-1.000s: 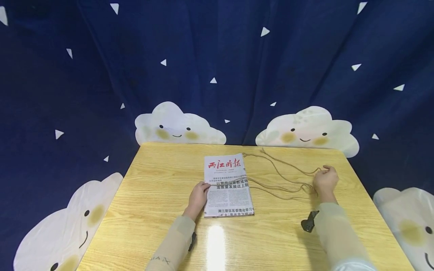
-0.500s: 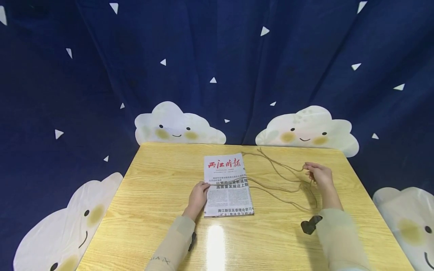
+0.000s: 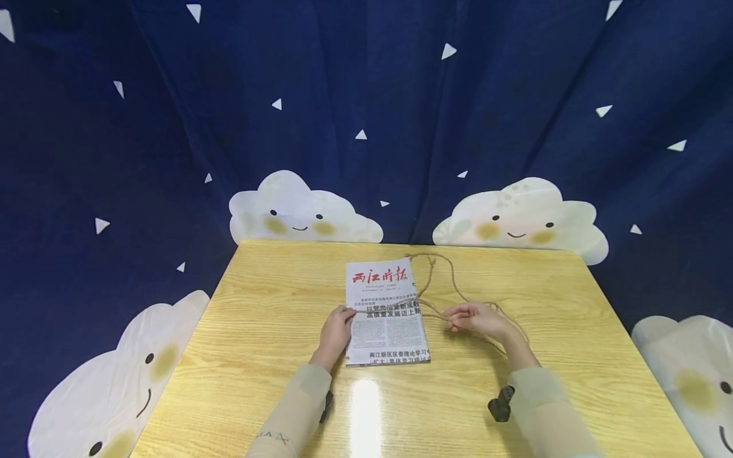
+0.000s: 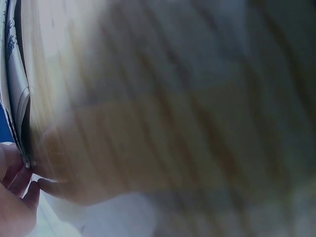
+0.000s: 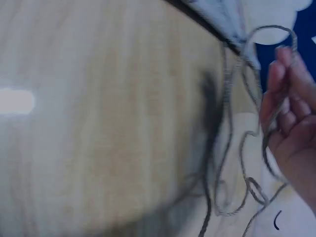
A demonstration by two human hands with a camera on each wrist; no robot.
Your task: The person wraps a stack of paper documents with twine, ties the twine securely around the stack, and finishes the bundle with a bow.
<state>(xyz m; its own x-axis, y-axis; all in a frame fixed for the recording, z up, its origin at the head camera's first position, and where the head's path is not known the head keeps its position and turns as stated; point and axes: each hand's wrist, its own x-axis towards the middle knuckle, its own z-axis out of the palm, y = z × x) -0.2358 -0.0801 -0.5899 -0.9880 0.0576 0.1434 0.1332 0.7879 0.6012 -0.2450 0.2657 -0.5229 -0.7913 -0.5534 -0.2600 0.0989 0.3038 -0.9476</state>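
Observation:
A folded newspaper [image 3: 386, 343] with a red title lies on the wooden table. Brown twine [image 3: 452, 270] crosses its middle and trails in loose loops to its right. My left hand [image 3: 335, 332] is at the paper's left edge, its fingers pinching the twine there against the edge. To the right of the paper, my right hand [image 3: 478, 320] pinches a strand of the twine between thumb and fingers. In the right wrist view, the twine [image 5: 229, 108] runs over the fingers of the right hand [image 5: 296, 108] and hangs in loops beside it.
The wooden table [image 3: 258, 286] reaches back to a dark blue curtain [image 3: 343, 76] printed with white clouds and triangles. A black wrist camera [image 3: 501, 404] sits at the right sleeve. Light glares off the table in front of the newspaper.
My right hand has moved left from the table's right side to close beside the newspaper, drawing the twine with it into tighter loops. The left hand has stayed at the paper's left edge.

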